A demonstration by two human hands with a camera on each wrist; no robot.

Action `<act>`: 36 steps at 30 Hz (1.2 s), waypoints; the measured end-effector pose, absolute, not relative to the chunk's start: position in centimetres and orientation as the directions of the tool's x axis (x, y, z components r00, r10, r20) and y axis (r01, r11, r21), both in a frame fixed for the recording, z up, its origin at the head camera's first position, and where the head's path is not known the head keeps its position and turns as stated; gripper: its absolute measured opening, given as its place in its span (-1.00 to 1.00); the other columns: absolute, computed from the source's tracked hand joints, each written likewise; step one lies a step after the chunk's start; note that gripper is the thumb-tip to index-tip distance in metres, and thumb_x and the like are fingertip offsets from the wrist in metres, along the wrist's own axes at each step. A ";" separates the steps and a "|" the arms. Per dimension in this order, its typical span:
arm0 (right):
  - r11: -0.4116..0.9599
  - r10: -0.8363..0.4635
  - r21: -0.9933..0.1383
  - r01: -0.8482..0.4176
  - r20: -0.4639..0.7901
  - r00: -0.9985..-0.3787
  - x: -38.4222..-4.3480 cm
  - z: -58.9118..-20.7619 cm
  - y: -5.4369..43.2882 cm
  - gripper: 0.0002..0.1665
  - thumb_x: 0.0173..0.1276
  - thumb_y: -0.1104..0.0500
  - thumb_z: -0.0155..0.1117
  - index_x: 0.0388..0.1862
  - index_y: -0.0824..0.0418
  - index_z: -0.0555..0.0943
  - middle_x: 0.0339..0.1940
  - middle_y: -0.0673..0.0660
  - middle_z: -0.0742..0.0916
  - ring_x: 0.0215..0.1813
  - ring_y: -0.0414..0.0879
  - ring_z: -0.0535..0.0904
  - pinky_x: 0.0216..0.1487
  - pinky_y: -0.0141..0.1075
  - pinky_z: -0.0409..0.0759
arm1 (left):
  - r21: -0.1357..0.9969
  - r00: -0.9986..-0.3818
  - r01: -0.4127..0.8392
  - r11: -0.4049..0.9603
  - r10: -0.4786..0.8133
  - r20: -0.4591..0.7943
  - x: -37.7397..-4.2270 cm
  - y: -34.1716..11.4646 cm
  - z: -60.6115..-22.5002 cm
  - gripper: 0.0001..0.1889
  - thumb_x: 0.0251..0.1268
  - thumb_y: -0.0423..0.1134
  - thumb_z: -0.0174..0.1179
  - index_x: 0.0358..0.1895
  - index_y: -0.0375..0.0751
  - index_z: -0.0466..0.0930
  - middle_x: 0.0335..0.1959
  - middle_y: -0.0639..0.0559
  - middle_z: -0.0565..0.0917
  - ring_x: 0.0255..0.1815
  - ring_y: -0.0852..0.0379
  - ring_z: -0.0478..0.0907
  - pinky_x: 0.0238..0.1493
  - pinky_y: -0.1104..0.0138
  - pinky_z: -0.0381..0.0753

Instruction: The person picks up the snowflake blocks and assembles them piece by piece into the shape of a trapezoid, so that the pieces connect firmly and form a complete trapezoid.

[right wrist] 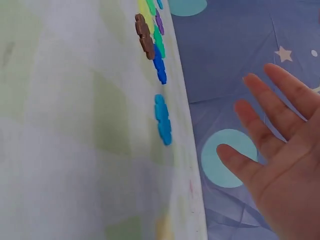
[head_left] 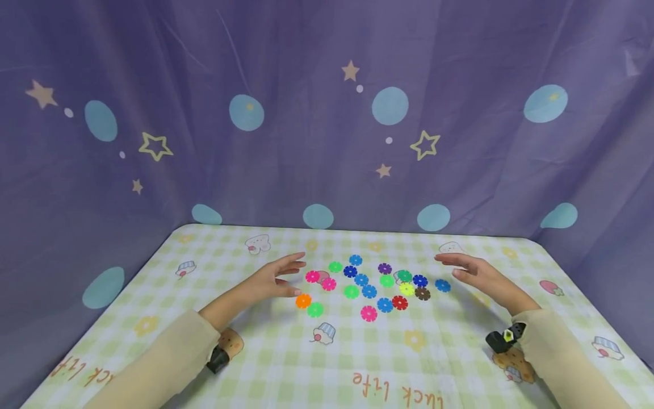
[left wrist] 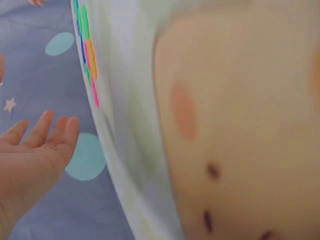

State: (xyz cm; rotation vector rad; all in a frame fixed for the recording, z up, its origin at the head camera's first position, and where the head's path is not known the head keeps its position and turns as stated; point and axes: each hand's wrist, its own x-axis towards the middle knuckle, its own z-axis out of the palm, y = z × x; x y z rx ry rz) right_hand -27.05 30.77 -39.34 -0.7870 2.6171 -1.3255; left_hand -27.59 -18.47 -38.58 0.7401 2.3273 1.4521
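Note:
Several flat notched plastic discs in many colours lie scattered mid-table in the head view. My left hand (head_left: 271, 279) hovers at their left side, fingers spread and holding nothing, nearest the orange disc (head_left: 304, 301) and a pink disc (head_left: 313, 276). On the other side my right hand (head_left: 472, 271) is held above the cloth, its fingers extended and empty. Closest to it is a light blue disc (head_left: 443, 286), also seen edge-on in the right wrist view. A brown disc (right wrist: 145, 36) lies farther along there. The left wrist view shows the left palm (left wrist: 37, 160) with loosely bent fingers.
A green and white checked cloth (head_left: 255, 363) with printed cakes, flowers and lettering covers the table. Behind it hangs a purple curtain (head_left: 306, 159) with stars and blue ovals. A dark wrist camera (head_left: 218, 360) sits below the left sleeve, another (head_left: 503, 339) below the right.

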 end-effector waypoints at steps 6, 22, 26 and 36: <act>0.460 -0.516 -0.839 -0.290 0.013 -0.857 -27.7 -40.1 30.9 -0.47 0.44 0.19 0.06 0.38 0.14 0.34 0.39 0.26 0.38 0.48 0.22 0.01 0.29 -0.08 0.31 | 0.954 -0.792 0.087 0.287 0.601 -0.108 -27.8 -18.4 -39.0 -0.26 0.16 -0.28 0.32 0.40 -0.32 0.19 0.36 -0.30 0.28 0.35 -0.26 0.22 0.26 0.08 0.38; 0.313 -0.636 -0.919 -0.240 -0.015 -0.771 -30.2 -43.0 33.0 -0.38 0.32 0.34 0.17 0.32 0.51 0.26 0.30 0.50 0.37 0.22 -0.26 0.46 0.12 -0.50 0.44 | 0.913 -0.734 0.142 0.383 0.659 -0.162 -29.4 -19.4 -41.2 -0.45 0.08 -0.39 0.35 0.21 -0.32 0.47 0.20 -0.17 0.52 0.24 -0.07 0.40 0.04 0.40 0.48; 0.330 -0.622 -0.907 -0.260 -0.002 -0.783 -30.4 -43.5 33.3 -0.39 0.30 0.33 0.22 0.29 0.49 0.32 0.26 0.46 0.44 0.19 -0.30 0.47 0.11 -0.54 0.42 | 0.885 -0.746 0.196 0.422 0.650 -0.145 -29.4 -19.3 -41.4 -0.49 0.08 -0.40 0.35 0.17 -0.30 0.52 0.16 -0.14 0.56 0.16 0.01 0.44 -0.07 0.39 0.50; 0.367 -0.580 -0.887 -0.280 0.017 -0.814 -30.3 -43.9 33.3 -0.45 0.28 0.29 0.27 0.23 0.44 0.43 0.19 0.42 0.53 0.14 -0.37 0.50 0.08 -0.55 0.44 | 0.852 -0.749 0.252 0.459 0.650 -0.129 -29.2 -19.0 -41.4 -0.59 0.11 -0.39 0.32 0.09 -0.20 0.61 0.11 -0.05 0.61 0.17 -0.02 0.44 -0.15 0.44 0.49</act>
